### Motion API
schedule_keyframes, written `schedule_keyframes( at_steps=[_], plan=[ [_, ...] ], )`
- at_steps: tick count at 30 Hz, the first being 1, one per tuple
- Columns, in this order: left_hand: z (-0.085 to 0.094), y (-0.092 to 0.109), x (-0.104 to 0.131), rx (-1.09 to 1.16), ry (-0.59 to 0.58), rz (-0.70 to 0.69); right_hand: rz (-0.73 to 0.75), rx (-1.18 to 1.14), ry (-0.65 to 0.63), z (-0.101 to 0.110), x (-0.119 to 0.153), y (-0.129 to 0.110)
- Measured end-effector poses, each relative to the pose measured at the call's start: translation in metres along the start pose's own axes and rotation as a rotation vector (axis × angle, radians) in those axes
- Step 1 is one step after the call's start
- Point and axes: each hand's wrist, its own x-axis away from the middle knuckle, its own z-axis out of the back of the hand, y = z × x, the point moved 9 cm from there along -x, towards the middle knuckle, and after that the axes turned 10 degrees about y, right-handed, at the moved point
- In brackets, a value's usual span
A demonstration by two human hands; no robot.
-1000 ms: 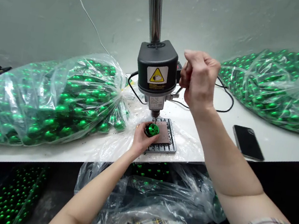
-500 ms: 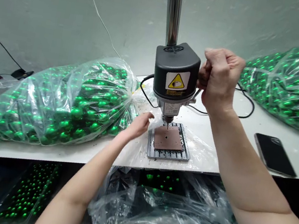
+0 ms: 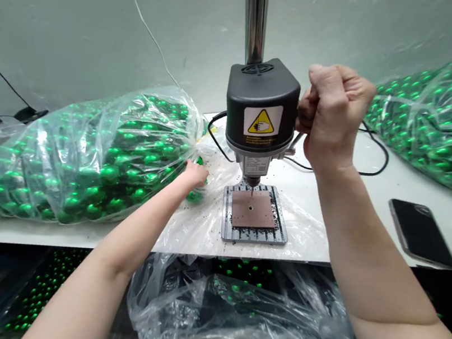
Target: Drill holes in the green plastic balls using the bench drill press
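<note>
A black drill press (image 3: 261, 101) with a yellow warning label stands over a grey slotted base (image 3: 252, 234). On the base lies a brown square pad (image 3: 259, 217) with a small dark hole, and dark crumbs are scattered round it. My right hand (image 3: 336, 112) is closed round the drill handle at the machine's right side; the grip itself is mostly hidden. My left hand (image 3: 197, 175) is at the opening of a clear bag of green shiny balls (image 3: 125, 160), with green balls right beside its fingers. Its fingers are curled, and what they hold, if anything, is hidden.
A phone (image 3: 422, 233) lies on the white table (image 3: 366, 196) at the right. Another bag of green balls (image 3: 448, 129) rests at the back right. Clear plastic (image 3: 241, 319) hangs below the table edge. A black cable (image 3: 384, 159) curves behind my right wrist.
My left hand has moved left, away from the drill base to the mouth of the bag. My right hand stays on the handle. The view has shifted slightly.
</note>
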Motion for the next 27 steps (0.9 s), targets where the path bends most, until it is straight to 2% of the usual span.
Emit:
schedule_keyframes(
  at_steps=[2,4,6,8,9,11,13,15,17,20,23,27],
  plan=[
    [0.007,0.006,0.012,-0.025,-0.020,-0.002,-0.020,-0.005,0.000,0.000,0.000,-0.001],
    [0.023,0.019,0.028,0.052,0.030,-0.036,-0.030,-0.014,0.004,0.000,0.000,-0.002],
    [0.046,0.030,0.047,0.310,0.159,-0.026,-0.029,-0.020,0.009,0.001,0.000,-0.002],
    [0.058,0.031,0.068,0.671,0.227,0.085,-0.035,-0.019,0.008,0.000,0.000,-0.002],
    [0.055,0.031,0.078,0.833,0.202,0.166,-0.041,-0.018,0.009,0.000,0.001,-0.002],
    [0.037,0.038,0.096,1.075,0.063,0.311,-0.048,-0.023,0.030,0.000,0.001,-0.002],
    [0.015,0.047,0.110,1.218,-0.071,0.417,-0.039,-0.038,0.055,0.001,0.001,-0.003],
    [-0.003,0.053,0.119,1.307,-0.116,0.498,-0.020,-0.055,0.063,0.001,0.001,-0.005],
    [-0.018,0.057,0.122,1.338,-0.093,0.525,-0.023,-0.059,0.043,-0.001,0.000,-0.005],
    [-0.034,0.061,0.122,1.252,-0.013,0.457,-0.061,-0.030,0.022,-0.002,-0.001,-0.002],
    [-0.044,0.062,0.118,1.103,0.089,0.373,-0.084,0.024,0.024,-0.003,0.000,-0.003],
    [-0.054,0.061,0.114,1.032,0.162,0.346,-0.091,0.009,0.044,-0.003,0.002,-0.009]
  ],
)
